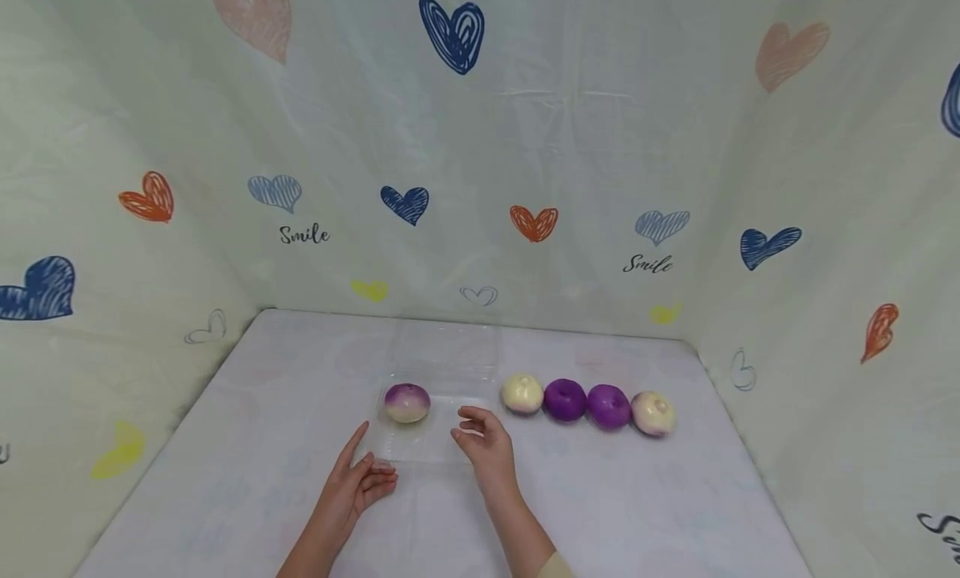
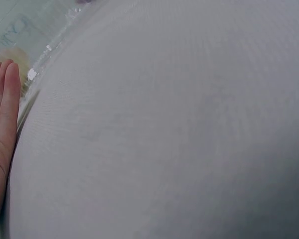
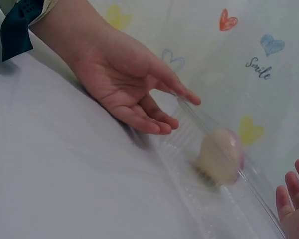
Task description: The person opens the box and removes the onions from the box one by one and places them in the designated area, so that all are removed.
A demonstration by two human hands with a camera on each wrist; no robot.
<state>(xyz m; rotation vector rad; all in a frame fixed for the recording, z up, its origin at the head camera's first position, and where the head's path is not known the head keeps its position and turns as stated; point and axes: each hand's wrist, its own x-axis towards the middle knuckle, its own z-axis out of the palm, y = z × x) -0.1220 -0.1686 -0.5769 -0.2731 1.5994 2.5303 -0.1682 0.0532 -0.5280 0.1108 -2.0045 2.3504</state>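
Observation:
A clear plastic box (image 1: 423,446) lies on the table with its lid (image 1: 444,344) folded back behind it. Inside, toward the left, sits a round purple-and-white turnip (image 1: 407,404). My left hand (image 1: 351,485) is at the box's front left corner, index finger stretched along the left side; whether it touches the plastic is unclear. At the right part of the box is my right hand (image 1: 489,451), fingers loosely bent and holding nothing. In the right wrist view, its thumb lies by the box edge, with the turnip (image 3: 222,157) beyond.
To the right of the box, a row of several turnips runs across the table: a pale one (image 1: 522,394), two purple-side-up ones (image 1: 565,400) (image 1: 609,407), and another pale one (image 1: 653,414). A heart-printed curtain (image 1: 480,144) surrounds the table's back and sides.

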